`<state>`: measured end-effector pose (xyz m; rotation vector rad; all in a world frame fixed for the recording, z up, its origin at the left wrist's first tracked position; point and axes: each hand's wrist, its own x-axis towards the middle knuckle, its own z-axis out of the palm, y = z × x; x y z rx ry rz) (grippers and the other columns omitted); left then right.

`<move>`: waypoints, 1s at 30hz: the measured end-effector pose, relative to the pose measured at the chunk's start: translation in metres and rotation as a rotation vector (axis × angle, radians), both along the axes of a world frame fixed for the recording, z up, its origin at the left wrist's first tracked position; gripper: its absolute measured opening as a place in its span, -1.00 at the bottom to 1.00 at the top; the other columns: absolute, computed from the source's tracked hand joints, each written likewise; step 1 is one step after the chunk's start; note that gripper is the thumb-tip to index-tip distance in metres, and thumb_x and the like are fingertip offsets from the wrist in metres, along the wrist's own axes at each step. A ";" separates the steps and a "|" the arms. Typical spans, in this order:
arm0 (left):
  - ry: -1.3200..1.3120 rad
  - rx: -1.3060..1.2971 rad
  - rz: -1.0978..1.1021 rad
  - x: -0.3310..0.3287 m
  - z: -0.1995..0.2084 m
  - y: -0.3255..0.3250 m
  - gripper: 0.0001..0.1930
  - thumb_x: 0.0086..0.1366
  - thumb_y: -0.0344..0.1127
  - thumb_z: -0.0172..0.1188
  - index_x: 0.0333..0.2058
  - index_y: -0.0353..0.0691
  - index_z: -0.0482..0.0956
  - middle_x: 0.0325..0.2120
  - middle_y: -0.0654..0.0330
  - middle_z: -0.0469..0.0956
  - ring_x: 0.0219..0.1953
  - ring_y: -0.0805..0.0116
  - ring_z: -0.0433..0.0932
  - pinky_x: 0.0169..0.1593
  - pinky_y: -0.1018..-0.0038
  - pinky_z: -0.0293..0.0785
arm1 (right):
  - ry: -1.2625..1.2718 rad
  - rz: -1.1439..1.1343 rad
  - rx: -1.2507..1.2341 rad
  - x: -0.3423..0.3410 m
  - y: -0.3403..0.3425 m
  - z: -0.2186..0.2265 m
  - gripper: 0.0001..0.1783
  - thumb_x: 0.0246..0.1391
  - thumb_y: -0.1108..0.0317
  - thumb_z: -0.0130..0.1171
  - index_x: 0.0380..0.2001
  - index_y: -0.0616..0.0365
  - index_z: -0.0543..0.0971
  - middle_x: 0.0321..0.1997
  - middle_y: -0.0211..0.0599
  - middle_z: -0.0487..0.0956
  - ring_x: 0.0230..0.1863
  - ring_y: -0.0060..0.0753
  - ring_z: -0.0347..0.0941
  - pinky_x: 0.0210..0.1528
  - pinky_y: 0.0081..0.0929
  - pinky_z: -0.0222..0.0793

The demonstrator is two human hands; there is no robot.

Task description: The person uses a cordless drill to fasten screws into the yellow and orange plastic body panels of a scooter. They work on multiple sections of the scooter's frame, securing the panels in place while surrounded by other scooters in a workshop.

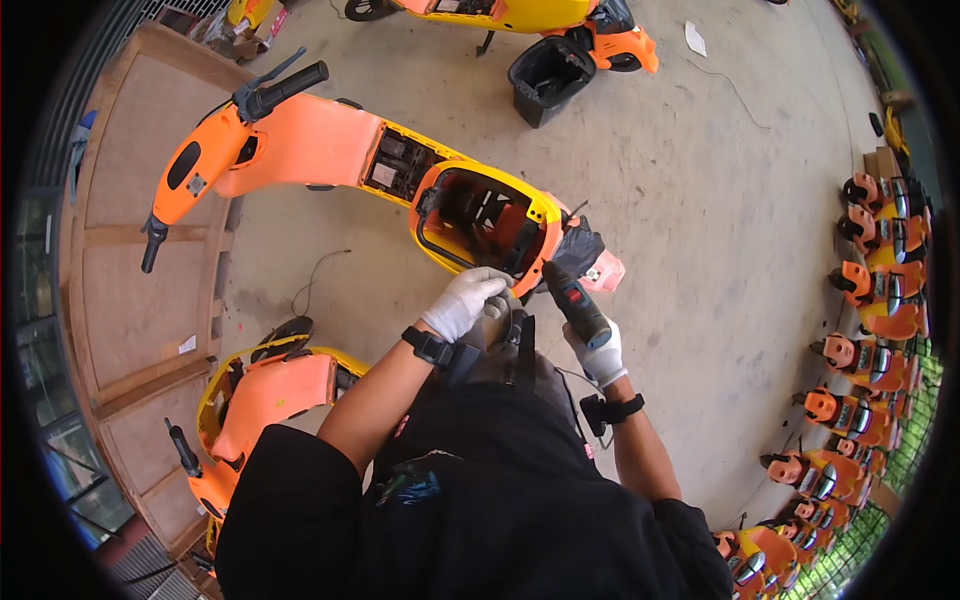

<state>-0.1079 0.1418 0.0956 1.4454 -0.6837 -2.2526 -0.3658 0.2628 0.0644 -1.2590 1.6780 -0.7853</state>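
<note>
An orange and yellow electric scooter (320, 145) stands before me, with its seat off and the rear compartment (485, 205) uncovered. At the near edge of its yellow rear rim, my left hand (468, 302) in a white glove has its fingers bent together in a pinch. Whatever they grip is too small or hidden to make out. My gloved right hand (600, 352) is wrapped round a dark cordless drill (575, 303) with a red mark on it. The drill's front end points at the scooter's tail, close to the orange rear panel; its tip is hard to see.
A black plastic bin (550, 78) stands beyond the scooter, beside another orange and yellow scooter (520, 12). A partly stripped scooter (275, 405) is at my near left. Large wooden panels (150, 210) line the left side. Several scooters (880, 290) stand in a row at right.
</note>
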 end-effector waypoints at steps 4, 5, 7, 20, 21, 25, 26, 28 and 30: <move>-0.052 0.023 0.030 0.013 -0.007 -0.021 -0.82 0.44 -0.38 0.03 -0.11 -0.27 0.58 -0.36 0.22 0.60 -0.44 0.50 0.58 -0.37 0.61 0.49 | 0.127 0.017 0.106 0.013 -0.032 -0.029 -0.63 -0.04 0.26 0.33 -0.12 0.08 0.60 -0.28 -0.11 0.68 -0.22 0.00 0.63 -0.15 -0.27 0.52; -0.072 0.038 0.035 0.016 -0.012 -0.027 -0.82 0.43 -0.40 0.03 -0.12 -0.28 0.58 -0.37 0.22 0.60 -0.46 0.50 0.57 -0.39 0.61 0.48 | 0.143 0.013 0.119 0.016 -0.038 -0.036 -0.62 -0.04 0.27 0.33 -0.11 0.08 0.60 -0.27 -0.10 0.68 -0.20 0.00 0.63 -0.14 -0.27 0.52; -0.126 0.022 0.020 0.015 -0.027 -0.038 -0.82 0.41 -0.41 0.03 -0.13 -0.29 0.59 -0.39 0.23 0.60 -0.49 0.51 0.56 -0.42 0.62 0.48 | 0.181 0.008 0.156 0.020 -0.045 -0.046 -0.60 -0.04 0.27 0.32 -0.08 0.09 0.60 -0.25 -0.09 0.68 -0.17 0.00 0.63 -0.12 -0.27 0.52; -0.358 -0.247 -0.020 -0.074 -0.192 -0.063 -0.65 0.42 -0.47 -0.02 0.12 -0.29 0.55 -0.40 0.25 0.58 -0.48 0.53 0.50 -0.30 0.54 0.54 | -0.034 -0.220 0.275 0.040 -0.061 -0.062 -0.74 0.06 0.41 0.30 -0.16 0.23 0.61 -0.37 -0.35 0.65 -0.38 -0.51 0.53 -0.26 -0.44 0.46; -0.387 -0.300 -0.015 -0.078 -0.208 -0.057 -0.65 0.42 -0.46 -0.03 0.12 -0.29 0.54 -0.40 0.25 0.58 -0.46 0.53 0.50 -0.29 0.56 0.53 | -0.028 -0.227 0.270 0.043 -0.066 -0.057 -0.75 0.08 0.43 0.28 -0.15 0.23 0.61 -0.36 -0.37 0.64 -0.38 -0.57 0.50 -0.28 -0.48 0.44; -0.341 -0.214 0.083 -0.089 -0.194 -0.065 -0.64 0.42 -0.47 -0.05 0.12 -0.28 0.55 -0.45 0.26 0.55 -0.48 0.52 0.49 -0.31 0.55 0.52 | -0.070 -0.286 0.219 0.050 -0.071 -0.054 -0.75 0.09 0.48 0.26 -0.12 0.23 0.59 -0.35 -0.46 0.60 -0.38 -0.63 0.43 -0.30 -0.53 0.41; -0.351 -0.263 0.050 -0.089 -0.194 -0.066 -0.64 0.42 -0.47 -0.05 0.12 -0.29 0.55 -0.46 0.26 0.55 -0.48 0.52 0.48 -0.31 0.55 0.51 | -0.069 -0.293 0.213 0.050 -0.073 -0.054 -0.75 0.09 0.48 0.25 -0.12 0.23 0.59 -0.35 -0.47 0.59 -0.38 -0.64 0.42 -0.30 -0.54 0.40; -0.361 -0.329 0.022 -0.087 -0.200 -0.065 -0.64 0.41 -0.47 -0.05 0.11 -0.30 0.55 -0.48 0.26 0.54 -0.49 0.52 0.47 -0.33 0.55 0.50 | -0.028 -0.268 0.182 0.051 -0.077 -0.055 -0.73 0.09 0.48 0.26 -0.10 0.23 0.59 -0.33 -0.47 0.60 -0.36 -0.63 0.43 -0.29 -0.53 0.41; -0.349 -0.367 0.023 -0.089 -0.204 -0.063 -0.64 0.40 -0.47 -0.05 0.11 -0.31 0.55 -0.49 0.26 0.54 -0.50 0.52 0.46 -0.34 0.55 0.48 | -0.014 -0.273 0.167 0.054 -0.079 -0.057 -0.72 0.09 0.47 0.27 -0.09 0.22 0.59 -0.32 -0.47 0.60 -0.35 -0.63 0.43 -0.28 -0.53 0.41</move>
